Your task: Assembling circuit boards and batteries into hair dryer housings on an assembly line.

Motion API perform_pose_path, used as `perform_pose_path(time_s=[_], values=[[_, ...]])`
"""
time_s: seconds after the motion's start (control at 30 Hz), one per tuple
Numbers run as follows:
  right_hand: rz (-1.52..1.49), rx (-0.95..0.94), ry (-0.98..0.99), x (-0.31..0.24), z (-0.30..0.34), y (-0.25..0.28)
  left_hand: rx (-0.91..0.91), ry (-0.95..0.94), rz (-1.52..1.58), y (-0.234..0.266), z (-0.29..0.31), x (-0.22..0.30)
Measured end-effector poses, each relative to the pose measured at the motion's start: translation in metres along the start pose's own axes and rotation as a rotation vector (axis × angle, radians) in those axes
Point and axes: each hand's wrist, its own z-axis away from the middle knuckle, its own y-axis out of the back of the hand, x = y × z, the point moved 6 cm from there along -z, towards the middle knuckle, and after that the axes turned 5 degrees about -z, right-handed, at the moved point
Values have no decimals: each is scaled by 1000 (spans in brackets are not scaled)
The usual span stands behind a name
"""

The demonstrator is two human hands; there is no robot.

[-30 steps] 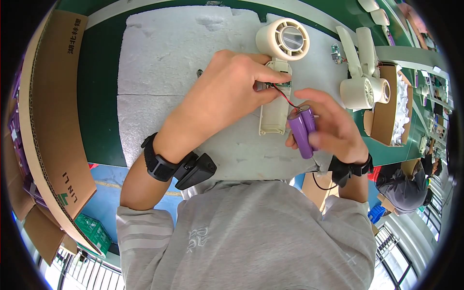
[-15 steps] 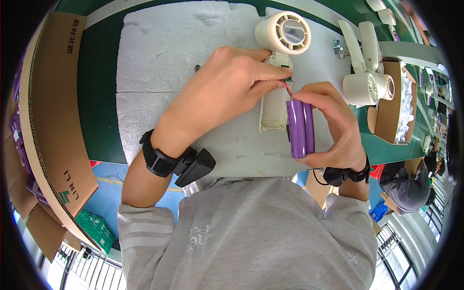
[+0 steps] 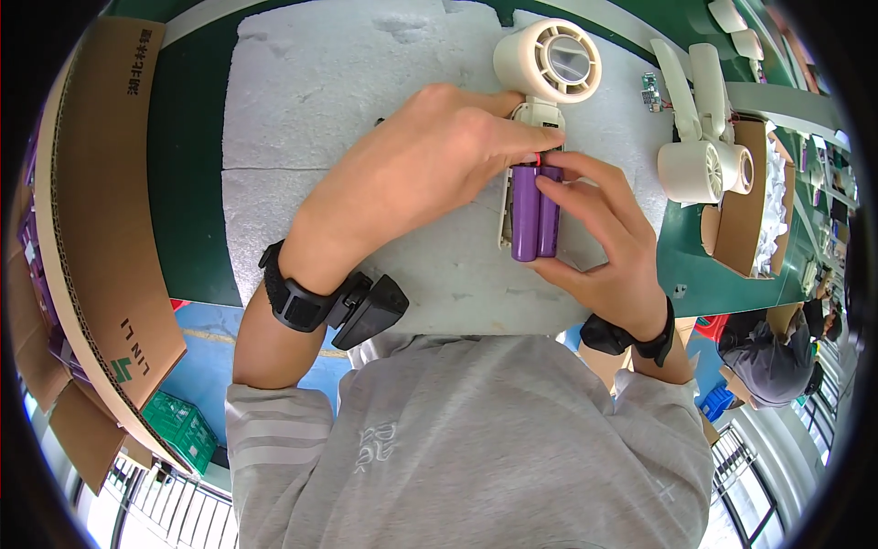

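A cream handheld fan (image 3: 547, 60) lies on a foam sheet, its round head at the far end and its handle toward me. My left hand (image 3: 448, 137) grips the upper handle near the neck, fingers closed around it. Between finger and thumb of my right hand (image 3: 608, 229) is a purple battery pack (image 3: 526, 215) of two cylinders side by side. The pack lies over the handle's open shell (image 3: 505, 220) and hides most of it. A short red wire (image 3: 539, 159) shows at the pack's top end, by my left fingertips.
White foam sheets (image 3: 311, 101) cover the green table (image 3: 187, 183). Right of them lie more cream fans (image 3: 690, 169), a small circuit board (image 3: 650, 91) and a cardboard box (image 3: 736, 210) with white pieces. A large carton (image 3: 105, 201) stands left. A person (image 3: 777, 357) sits at far right.
My right hand has brought the battery pack left and away from me, from beside the handle to over its shell. The fan has shifted slightly right; my left hand keeps its hold.
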Motion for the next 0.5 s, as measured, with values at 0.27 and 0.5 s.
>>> perform_pose_path(time_s=[0.27,0.5], values=[[51,106,-10,-6,7,-2,-94,67,25,0,-1,-1],[177,111,1,-11,6,-6,-67,57,37,0,-2,-2]])
